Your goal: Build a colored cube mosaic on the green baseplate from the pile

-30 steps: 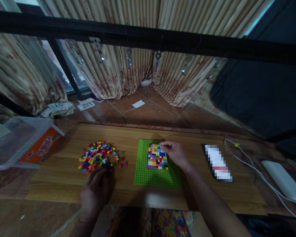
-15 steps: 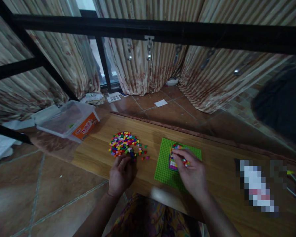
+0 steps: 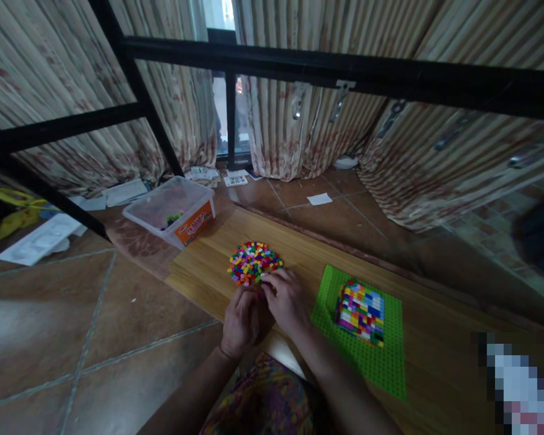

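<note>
A heap of small coloured bricks (image 3: 252,261) lies on the wooden board (image 3: 208,266). My left hand (image 3: 242,320) rests curled at the heap's near edge, and whether it holds a brick is hidden. My right hand (image 3: 286,299) sits beside it, fingertips touching the heap's near right rim. To the right lies a green baseplate (image 3: 367,356) carrying a block of many-coloured bricks (image 3: 361,311). Neither hand touches the baseplate.
A clear plastic box (image 3: 172,211) with an orange label stands at the board's far left corner. Black metal bars cross overhead in front of striped curtains. Papers lie on the tiled floor (image 3: 72,314). A blurred object (image 3: 519,386) lies at the far right.
My right hand has left the baseplate and moved left to the brick heap, beside my left hand. The view has swung left and down.
</note>
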Demonstrator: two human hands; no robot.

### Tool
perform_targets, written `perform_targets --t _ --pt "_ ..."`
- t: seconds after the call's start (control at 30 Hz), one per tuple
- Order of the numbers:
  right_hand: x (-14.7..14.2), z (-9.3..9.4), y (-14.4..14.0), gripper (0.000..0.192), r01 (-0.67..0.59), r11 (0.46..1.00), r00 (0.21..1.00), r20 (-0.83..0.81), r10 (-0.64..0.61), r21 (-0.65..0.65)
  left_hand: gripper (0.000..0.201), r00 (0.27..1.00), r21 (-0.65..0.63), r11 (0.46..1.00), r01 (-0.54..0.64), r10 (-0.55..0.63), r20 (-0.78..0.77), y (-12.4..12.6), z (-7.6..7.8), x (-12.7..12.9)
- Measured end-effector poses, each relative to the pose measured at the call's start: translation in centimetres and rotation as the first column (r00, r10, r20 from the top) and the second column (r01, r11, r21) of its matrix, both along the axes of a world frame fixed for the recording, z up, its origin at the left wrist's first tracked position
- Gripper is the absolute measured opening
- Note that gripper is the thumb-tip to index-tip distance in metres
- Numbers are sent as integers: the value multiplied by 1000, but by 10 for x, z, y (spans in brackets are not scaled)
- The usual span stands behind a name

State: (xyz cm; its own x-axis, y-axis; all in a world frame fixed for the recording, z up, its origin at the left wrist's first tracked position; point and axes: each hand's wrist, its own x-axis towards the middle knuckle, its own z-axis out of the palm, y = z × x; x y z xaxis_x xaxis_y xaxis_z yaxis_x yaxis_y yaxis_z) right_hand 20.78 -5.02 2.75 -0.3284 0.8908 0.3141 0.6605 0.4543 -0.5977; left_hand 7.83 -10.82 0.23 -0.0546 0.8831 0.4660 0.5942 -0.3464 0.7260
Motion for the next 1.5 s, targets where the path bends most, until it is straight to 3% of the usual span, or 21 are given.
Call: perform_targets --t 0.23,0.57,0.93,1.1,1.33,1.5 --pt "-15 -3 6 10 33 998 985 169 -23 -55 16 999 -7 1000 24 -23 31 -1 2 0" --pt "-18 -4 13 15 26 999 966 256 -14 -41 17 1000 -9 1000 14 -14 -4 0 1 1" --pt "-22 -1 15 13 65 997 967 248 -51 -47 15 996 22 1000 14 -12 -92 3 7 -1" --pt "-23 2 20 13 72 996 952 300 -53 -54 13 984 38 999 -2 9 -179 5 4 -4" --pt "-24 -9 36 19 34 999 930 365 -44 33 12 961 85 996 30 -6 -276 9 -1 -7" --pt "-27 -2 41 23 66 997 950 305 -73 32 13 949 106 994 24 11 -316 10 -4 -9"
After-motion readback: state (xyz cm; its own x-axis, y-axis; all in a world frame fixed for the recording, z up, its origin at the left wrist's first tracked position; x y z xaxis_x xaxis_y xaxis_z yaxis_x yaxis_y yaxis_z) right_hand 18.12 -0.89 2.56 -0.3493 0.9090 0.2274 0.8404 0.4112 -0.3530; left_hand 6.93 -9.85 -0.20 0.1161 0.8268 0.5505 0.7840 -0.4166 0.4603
